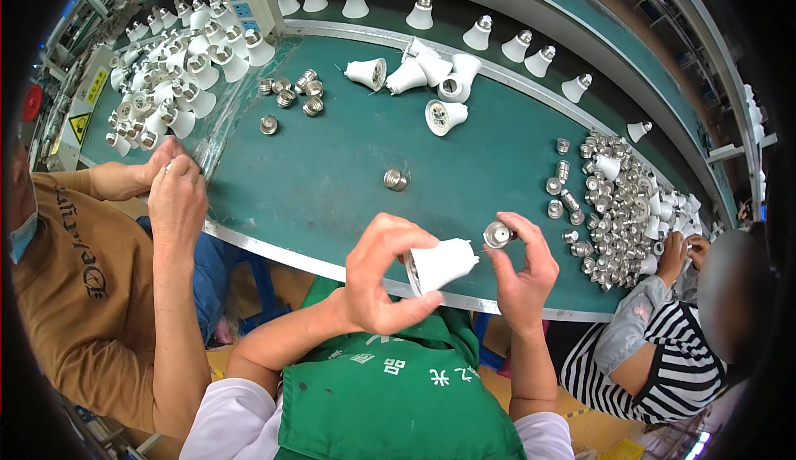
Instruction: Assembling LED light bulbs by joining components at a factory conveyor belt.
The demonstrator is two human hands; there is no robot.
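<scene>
My left hand [383,273] is closed around a white bulb housing [444,265], tilted so its narrow end points right. Between the fingertips of my right hand [526,273] is a silver metal screw cap [497,234], a short gap away from the housing's narrow end. Both hands are raised over the near edge of the green table [332,186]. A lone screw cap [395,180] lies on the table beyond my left hand. Farther off sits a small group of white housings [446,117], with several loose screw caps [286,95] to their left.
A large heap of screw caps [613,211] covers the right end. Capped housings [178,79] pile up at the left, while others stand along a line [421,12] behind the table. Co-workers sit on both sides, a person's hands [176,182] at left and another's hand [673,257] at right.
</scene>
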